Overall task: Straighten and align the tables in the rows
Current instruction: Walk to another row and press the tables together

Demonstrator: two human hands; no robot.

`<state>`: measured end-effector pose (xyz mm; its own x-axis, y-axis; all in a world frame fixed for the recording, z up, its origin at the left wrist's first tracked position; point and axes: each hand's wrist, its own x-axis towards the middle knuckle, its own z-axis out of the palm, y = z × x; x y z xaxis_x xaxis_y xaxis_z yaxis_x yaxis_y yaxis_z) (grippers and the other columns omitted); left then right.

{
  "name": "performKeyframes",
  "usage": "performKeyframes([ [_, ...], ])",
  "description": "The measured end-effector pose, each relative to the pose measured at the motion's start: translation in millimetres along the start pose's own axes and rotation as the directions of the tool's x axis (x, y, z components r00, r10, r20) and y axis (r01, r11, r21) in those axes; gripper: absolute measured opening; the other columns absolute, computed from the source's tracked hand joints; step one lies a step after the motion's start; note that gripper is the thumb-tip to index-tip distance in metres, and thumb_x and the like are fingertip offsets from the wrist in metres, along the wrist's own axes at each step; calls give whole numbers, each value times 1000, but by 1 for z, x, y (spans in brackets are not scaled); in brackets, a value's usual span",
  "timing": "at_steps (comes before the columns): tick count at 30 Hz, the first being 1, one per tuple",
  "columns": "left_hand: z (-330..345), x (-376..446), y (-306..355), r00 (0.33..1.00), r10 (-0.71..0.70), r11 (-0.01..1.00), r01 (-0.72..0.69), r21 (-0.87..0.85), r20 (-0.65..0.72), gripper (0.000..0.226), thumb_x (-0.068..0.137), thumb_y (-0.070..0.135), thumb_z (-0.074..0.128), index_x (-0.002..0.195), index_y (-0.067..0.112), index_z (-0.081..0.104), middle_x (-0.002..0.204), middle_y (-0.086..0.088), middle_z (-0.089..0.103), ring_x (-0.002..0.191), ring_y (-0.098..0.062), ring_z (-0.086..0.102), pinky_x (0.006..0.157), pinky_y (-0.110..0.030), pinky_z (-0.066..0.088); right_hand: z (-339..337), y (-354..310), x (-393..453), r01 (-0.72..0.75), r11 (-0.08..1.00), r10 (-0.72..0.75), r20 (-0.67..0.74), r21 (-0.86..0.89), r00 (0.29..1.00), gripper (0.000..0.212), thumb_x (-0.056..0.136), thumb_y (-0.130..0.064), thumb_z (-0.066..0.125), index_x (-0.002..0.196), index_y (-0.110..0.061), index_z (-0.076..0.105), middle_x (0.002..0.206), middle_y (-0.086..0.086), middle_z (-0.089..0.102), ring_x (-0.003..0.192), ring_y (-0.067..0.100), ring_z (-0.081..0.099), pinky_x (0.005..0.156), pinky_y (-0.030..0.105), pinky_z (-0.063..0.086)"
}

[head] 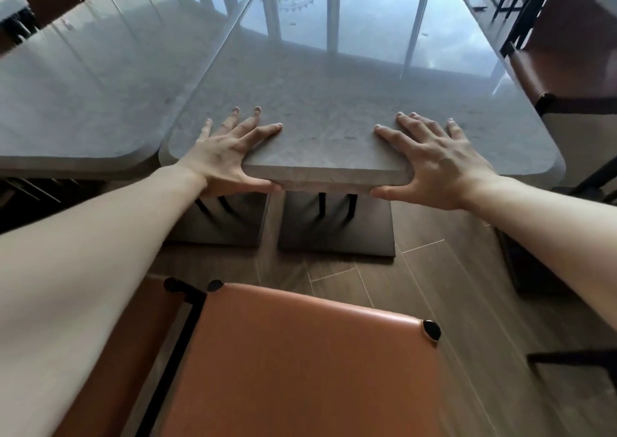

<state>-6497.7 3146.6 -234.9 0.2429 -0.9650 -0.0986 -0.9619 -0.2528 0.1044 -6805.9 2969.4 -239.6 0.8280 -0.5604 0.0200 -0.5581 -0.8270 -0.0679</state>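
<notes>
Two grey stone-look tables with rounded corners stand side by side. The right table (334, 79) sits slightly nearer me than the left table (83, 79), and their inner edges almost touch. My left hand (227, 156) grips the right table's front edge near its left corner, fingers spread on top and thumb under the rim. My right hand (434, 162) holds the same edge further right in the same way, thumb beneath the rim.
An orange leather chair (300, 369) with a black frame stands directly in front of me. Another orange chair (567, 72) is tucked at the table's right side. Dark square pedestal bases (337, 229) rest on the wood-plank floor. More chairs stand at the far left.
</notes>
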Motion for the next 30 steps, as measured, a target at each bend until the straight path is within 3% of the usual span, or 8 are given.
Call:
performKeyframes([
  [5, 6, 0, 3, 996, -11, 998, 17, 64, -84, 118, 48, 100, 37, 154, 55, 12, 169, 10, 5, 156, -28, 6, 121, -65, 8, 0, 1, 0, -2, 1000, 2, 6, 6, 1000, 120, 55, -104, 21, 157, -41, 10, 168, 3, 10, 156, 22, 7, 122, 62, 10],
  [12, 15, -3, -3, 966, 84, 983, -39, 181, -246, 117, 55, 105, 27, 154, 42, 30, 163, -5, 33, 147, -39, 33, 112, -69, 31, 1, -1, 2, -5, 1000, 5, 4, 29, 1000, 123, 53, -105, 26, 157, -42, 10, 169, 2, 10, 156, 21, 6, 122, 62, 8],
  [16, 16, -3, -4, 960, 79, 986, -35, 165, -269, 113, 55, 99, 39, 153, 43, 33, 162, -3, 35, 147, -36, 35, 112, -67, 32, 2, -1, 2, -3, 1000, 3, -9, 22, 1000, 123, 53, -104, 29, 157, -42, 10, 169, 2, 11, 156, 22, 7, 122, 62, 9],
  [20, 15, -4, -4, 960, 70, 991, -36, 131, -270, 119, 51, 107, 27, 153, 46, 31, 162, 1, 35, 149, -32, 33, 114, -65, 31, 3, 1, 4, 13, 1000, -13, -2, 10, 1000, 123, 54, -104, 31, 158, -41, 10, 169, 2, 11, 156, 22, 7, 122, 63, 9],
  [25, 13, -3, -3, 967, 63, 993, -37, 108, -249, 112, 53, 97, 42, 152, 48, 30, 163, 4, 32, 151, -28, 29, 116, -64, 29, 4, 2, 4, 25, 1000, -25, -11, 1, 1000, 119, 59, -102, 36, 158, -41, 9, 169, 2, 12, 156, 23, 9, 121, 64, 11],
  [30, 7, 0, -2, 980, 42, 997, -27, 79, -197, 122, 46, 107, 31, 153, 49, 26, 165, 4, 26, 153, -26, 22, 118, -64, 23, 4, 5, 6, 32, 999, -32, -17, 2, 999, 118, 60, -102, 34, 158, -41, 11, 168, 4, 13, 156, 25, 10, 121, 65, 13],
])
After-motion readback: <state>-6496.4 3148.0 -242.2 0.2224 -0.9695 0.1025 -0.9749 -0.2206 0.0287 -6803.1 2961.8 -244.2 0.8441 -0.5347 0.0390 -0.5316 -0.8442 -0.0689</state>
